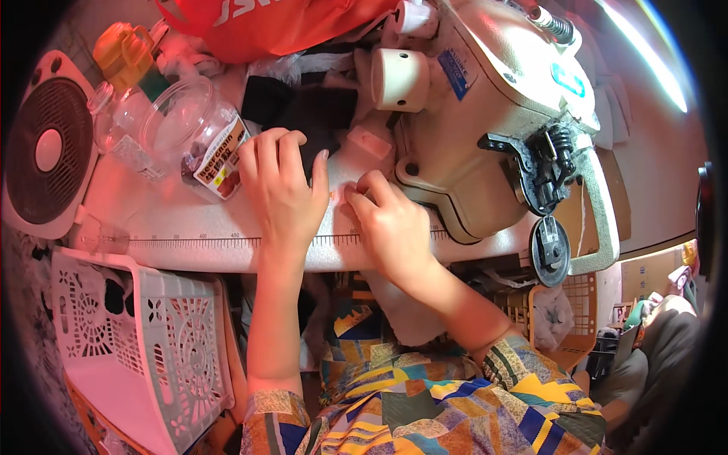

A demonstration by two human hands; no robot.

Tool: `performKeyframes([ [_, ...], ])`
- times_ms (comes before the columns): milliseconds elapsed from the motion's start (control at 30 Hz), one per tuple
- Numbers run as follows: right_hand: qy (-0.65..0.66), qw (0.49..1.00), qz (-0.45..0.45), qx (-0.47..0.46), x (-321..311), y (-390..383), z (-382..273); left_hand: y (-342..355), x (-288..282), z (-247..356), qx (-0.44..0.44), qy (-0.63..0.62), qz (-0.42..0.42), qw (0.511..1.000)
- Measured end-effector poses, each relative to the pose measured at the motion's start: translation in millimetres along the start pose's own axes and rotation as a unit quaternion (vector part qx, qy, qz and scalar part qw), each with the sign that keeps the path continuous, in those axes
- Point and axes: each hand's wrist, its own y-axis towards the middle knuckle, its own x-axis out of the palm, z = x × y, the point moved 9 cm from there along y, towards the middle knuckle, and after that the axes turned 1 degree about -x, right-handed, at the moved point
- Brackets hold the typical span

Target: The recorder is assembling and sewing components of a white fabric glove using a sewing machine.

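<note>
A white light tube [644, 57] glares at my upper right, blown out. Pinkish light tints my left side, washing over the fan [49, 152] and the basket [186, 341]. My left hand [284, 186] and right hand [393, 227] are brightly lit and fairly sharp, while it is dim under the table [182, 254]. The fisheye bends the table's edge and blackens the rim; the far right looks soft, perhaps out of focus.

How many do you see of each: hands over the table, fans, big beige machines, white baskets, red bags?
Hands: 2 (left hand, right hand)
Fan: 1
Big beige machine: 1
White basket: 1
Red bag: 1
Total: 6
</note>
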Motion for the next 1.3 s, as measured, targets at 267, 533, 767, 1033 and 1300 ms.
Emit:
performKeyframes([
  [267, 0.013, 0.997, 0.059, -0.044, -6, -4, -3, 1, 1, -1, -0.003, -0.017, 0.004, 1.000],
  [533, 0.118, 0.963, 0.240, 0.025, -65, -40, 15, -9, -23, 20, 0.014, -0.115, 0.043, 0.992],
  [767, 0.174, 0.977, 0.126, 0.001, -92, -118, 12, -121, -11, 107, -0.242, -0.375, -0.110, 0.888],
  [1033, 0.455, 0.832, -0.119, 0.295, -65, -211, 79, -173, -7, 163, -0.115, -0.398, -0.262, 0.872],
  [1300, 0.523, 0.761, -0.049, 0.380, -82, -234, 116, -228, 13, 178, -0.018, -0.152, -0.319, 0.935],
])
